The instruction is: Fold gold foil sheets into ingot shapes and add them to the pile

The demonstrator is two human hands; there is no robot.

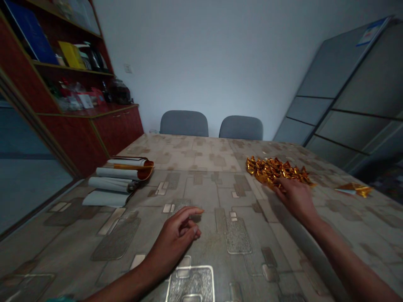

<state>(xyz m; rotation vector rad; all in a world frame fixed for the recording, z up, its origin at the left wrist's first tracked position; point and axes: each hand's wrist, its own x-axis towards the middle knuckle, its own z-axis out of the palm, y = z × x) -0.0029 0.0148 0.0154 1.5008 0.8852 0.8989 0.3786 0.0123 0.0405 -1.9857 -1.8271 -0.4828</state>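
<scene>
My left hand [181, 230] rests over the near middle of the table, thumb and forefinger apart and the other fingers loosely curled, with nothing in it. Farther out on the right, my right hand [294, 195] reaches to the near side of a heap of folded shiny gold foil papers [277, 167]. Its fingers pinch at a gold foil paper [266, 181] on the heap's near left edge; the fingertips are partly hidden and slightly blurred. To the left lie several folded-over bundles of pale-backed paper [113, 184], with orange-gold showing at the bend.
A patterned cloth covers the table [201, 188]. One more gold foil piece [354, 189] lies right of the heap. Two grey chairs [184, 123] stand at the far edge. A red cabinet [116, 130] with shelves is at left, a grey cabinet [317, 79] at right.
</scene>
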